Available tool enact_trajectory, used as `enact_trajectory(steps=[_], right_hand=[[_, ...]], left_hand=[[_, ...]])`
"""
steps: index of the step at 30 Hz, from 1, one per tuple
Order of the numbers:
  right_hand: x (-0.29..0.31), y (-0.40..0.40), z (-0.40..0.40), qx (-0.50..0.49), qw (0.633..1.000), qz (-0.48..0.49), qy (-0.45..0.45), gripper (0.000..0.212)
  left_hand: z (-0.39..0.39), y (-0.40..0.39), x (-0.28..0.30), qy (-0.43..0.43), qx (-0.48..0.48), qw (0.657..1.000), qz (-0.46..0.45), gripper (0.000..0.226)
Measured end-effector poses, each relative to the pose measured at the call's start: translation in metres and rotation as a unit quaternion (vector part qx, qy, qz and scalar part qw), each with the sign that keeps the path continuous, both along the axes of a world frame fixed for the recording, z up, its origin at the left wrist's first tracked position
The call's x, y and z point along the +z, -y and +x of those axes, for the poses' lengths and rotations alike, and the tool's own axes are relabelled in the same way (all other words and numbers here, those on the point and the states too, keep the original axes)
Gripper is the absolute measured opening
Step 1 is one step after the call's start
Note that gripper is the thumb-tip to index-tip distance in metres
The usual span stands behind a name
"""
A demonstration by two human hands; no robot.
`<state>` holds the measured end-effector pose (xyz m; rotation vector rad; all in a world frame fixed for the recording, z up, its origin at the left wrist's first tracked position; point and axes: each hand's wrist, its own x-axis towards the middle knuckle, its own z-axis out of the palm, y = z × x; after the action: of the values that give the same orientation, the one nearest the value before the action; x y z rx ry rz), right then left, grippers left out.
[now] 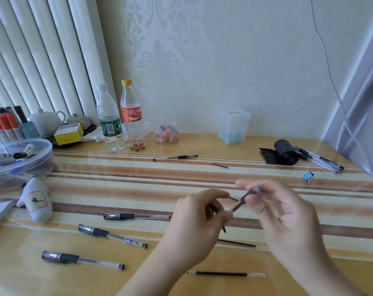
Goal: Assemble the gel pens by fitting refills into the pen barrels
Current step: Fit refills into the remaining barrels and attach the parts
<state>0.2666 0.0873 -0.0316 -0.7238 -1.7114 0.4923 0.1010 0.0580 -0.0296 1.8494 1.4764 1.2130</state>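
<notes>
A: Where the two hands meet above the striped table, what is held, and how does it lie?

B: Item one: pen barrel, blurred. Long axis diagonal, upper end toward the far right, lower end toward the near left. Right hand pinches the upper end with curled fingers; left hand has fingers curled round the lower end, and seems also to hold a short dark piece, though blur makes that uncertain.

A: Count the rest, same view.

B: Capped pens at near left: three, lying roughly left to right, caps leftward. Loose refills near the wrists: two, lying left to right. Uncapped pen farther back: one, also left to right. Short refill just beside it: one. Bundle of pens at far right, against a black roll: count unclear. Bottles: two, upright. Blue binder clip: one.
</notes>
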Motion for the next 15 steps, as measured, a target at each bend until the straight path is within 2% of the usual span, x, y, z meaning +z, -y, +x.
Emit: enact_trajectory(steps=[2,3,6,9,15], right_hand=[[0.005,-0.002,0.007,0.006,0.998,-0.026,-0.058,0.006],[0.007,-0.002,0.009,-0.003,0.999,-0.023,-0.044,0.007],[0.004,-0.001,0.008,-0.04,0.994,0.019,0.098,0.016],[-0.002,0.0,0.003,-0.072,0.975,0.05,0.204,0.023],[0.002,0.002,0.004,-0.08,0.971,0.052,0.219,0.021]], left_hand=[[-0.006,-0.004,0.003,0.158,-0.017,0.986,-0.044,0.019],[-0.009,-0.005,0.004,0.233,-0.029,0.97,-0.06,0.019],[-0.012,-0.009,0.002,0.367,-0.063,0.924,-0.088,0.019],[-0.012,-0.011,-0.001,0.413,-0.082,0.902,-0.095,0.017],[-0.013,-0.011,0.0,0.42,-0.098,0.897,-0.099,0.02]])
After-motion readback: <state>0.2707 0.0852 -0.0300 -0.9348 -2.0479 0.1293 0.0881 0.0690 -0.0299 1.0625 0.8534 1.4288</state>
